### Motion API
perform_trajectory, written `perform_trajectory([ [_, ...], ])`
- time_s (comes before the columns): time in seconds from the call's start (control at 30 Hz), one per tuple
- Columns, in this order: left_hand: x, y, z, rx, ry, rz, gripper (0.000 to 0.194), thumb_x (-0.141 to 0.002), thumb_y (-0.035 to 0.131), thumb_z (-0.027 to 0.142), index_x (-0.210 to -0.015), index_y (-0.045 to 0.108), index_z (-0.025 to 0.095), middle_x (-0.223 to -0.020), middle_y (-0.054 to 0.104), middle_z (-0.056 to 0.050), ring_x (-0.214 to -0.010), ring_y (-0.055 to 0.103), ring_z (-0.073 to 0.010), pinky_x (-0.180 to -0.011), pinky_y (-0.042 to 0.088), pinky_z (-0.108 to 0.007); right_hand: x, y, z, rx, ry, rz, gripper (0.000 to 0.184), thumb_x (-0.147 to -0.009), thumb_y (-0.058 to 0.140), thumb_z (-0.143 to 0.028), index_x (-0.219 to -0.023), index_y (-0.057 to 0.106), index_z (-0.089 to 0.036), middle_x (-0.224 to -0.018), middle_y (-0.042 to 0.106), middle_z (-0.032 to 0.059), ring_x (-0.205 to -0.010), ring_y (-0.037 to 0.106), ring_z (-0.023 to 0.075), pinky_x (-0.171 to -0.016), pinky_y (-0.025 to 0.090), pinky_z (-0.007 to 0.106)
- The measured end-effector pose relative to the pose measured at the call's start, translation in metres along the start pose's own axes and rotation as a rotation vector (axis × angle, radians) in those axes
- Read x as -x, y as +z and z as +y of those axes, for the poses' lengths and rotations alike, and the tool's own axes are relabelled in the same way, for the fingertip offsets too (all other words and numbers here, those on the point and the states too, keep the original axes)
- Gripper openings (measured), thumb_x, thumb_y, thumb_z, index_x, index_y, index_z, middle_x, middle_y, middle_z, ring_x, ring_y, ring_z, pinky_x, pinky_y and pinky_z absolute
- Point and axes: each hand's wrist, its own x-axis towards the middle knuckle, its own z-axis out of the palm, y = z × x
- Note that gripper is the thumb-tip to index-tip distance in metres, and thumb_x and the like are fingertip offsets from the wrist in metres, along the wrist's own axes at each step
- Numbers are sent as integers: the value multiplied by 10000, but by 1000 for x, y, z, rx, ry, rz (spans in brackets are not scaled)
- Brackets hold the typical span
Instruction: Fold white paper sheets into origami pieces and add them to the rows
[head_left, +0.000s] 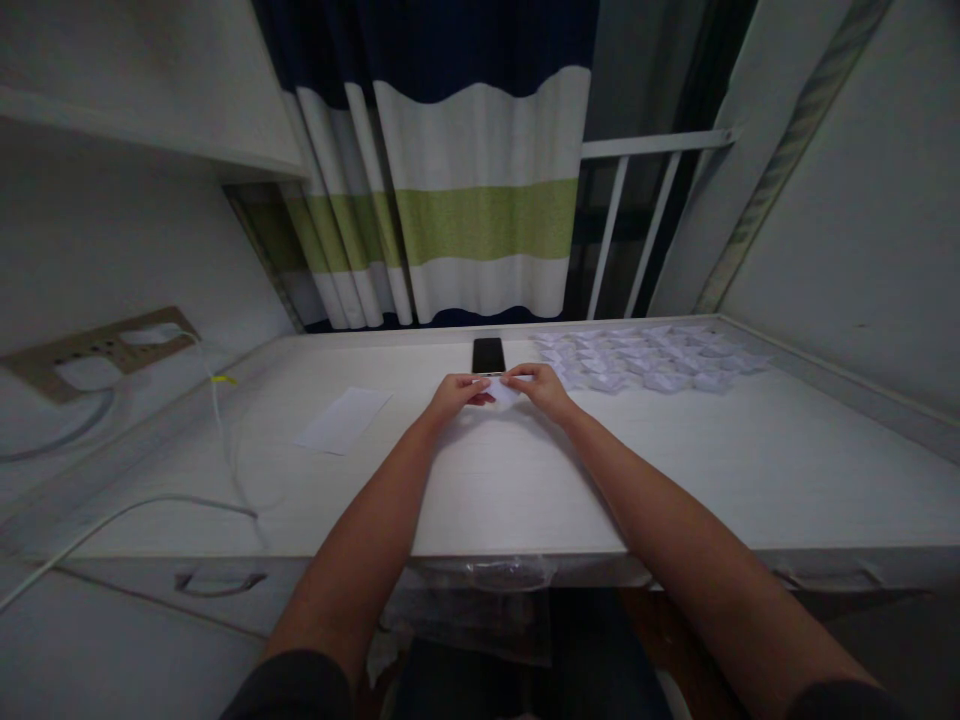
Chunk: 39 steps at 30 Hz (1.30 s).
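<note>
Between my two hands, above the white desk, is a small piece of white folded paper (504, 393). My left hand (459, 394) pinches its left side, with the lower fingers curled beneath. My right hand (541, 388) grips its right side between thumb and fingers. Just beyond my fingertips a dark phone (488, 354) lies flat. Off to the left rests a flat white sheet of paper (344, 420). Several folded white paper pieces (645, 358) sit in rows at the back right. The exact folds of the held paper are too small to make out.
A pale cable (150, 500) crosses the left part of the desk (510, 500) near a wall socket panel (97, 352). A striped curtain (487, 220) and a white window railing (656, 145) stand behind. Drawer handles (219, 585) line the front edge.
</note>
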Motion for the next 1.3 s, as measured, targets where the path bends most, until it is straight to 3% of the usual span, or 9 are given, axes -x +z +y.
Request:
perform_trajectory([
  [0.43,-5,-8,-2,86,2,102,354,-577,678,410,-735,653,94,-674,661,-79,-619,604,-148,-655,463,-287,-4,-3,6,-383,179,82,393,-532,666,-524,-606,624,-140,-599,623,30,-523,543,95,-573,479,234],
  [0.67,-2,-4,1,5,23,48,365,-540,699,399,-779,653,127,-784,649,-61,-690,590,-155,-619,454,-276,-4,-3,4,-319,128,27,385,-551,648,-522,-562,614,-139,-537,582,11,-493,503,87,-539,451,231],
  [0.83,-6,-2,-5,-179,127,15,269,-520,706,361,-636,643,127,-644,616,-35,-605,537,-135,-581,417,-263,-4,0,8,-195,76,-74,380,-593,602,-525,-623,624,-146,-581,583,14,-544,515,110,-525,435,240],
  [0.9,-7,-2,-8,-254,187,20,232,-547,686,344,-614,633,128,-620,604,-30,-585,522,-129,-573,403,-258,-4,1,8,-116,2,-10,360,-618,590,-499,-719,631,-156,-656,599,22,-589,524,122,-538,435,248],
  [0.97,-9,-2,-10,-292,219,55,211,-577,659,330,-632,622,129,-613,591,-22,-572,511,-123,-556,392,-249,-4,0,6,-1,-110,153,334,-630,600,-452,-799,620,-165,-745,602,32,-626,520,125,-569,437,258],
  [1.07,-10,-3,-10,-313,258,140,185,-616,618,307,-682,597,135,-627,569,-4,-567,499,-108,-539,389,-227,-4,1,0,143,-232,352,262,-648,605,-394,-779,590,-167,-760,579,31,-611,494,115,-597,435,267],
  [1.17,-10,-1,-7,-313,308,196,164,-618,614,273,-704,562,144,-654,539,13,-572,493,-88,-542,404,-207,-2,7,-4,130,-229,245,211,-678,581,-376,-717,560,-171,-640,542,-2,-567,490,108,-568,438,258],
  [1.3,-6,5,-1,-222,292,137,239,-619,628,318,-744,512,150,-714,501,16,-571,511,-81,-502,434,-201,1,16,-1,87,-225,92,243,-677,585,-393,-783,566,-175,-755,566,19,-626,536,115,-566,469,261],
])
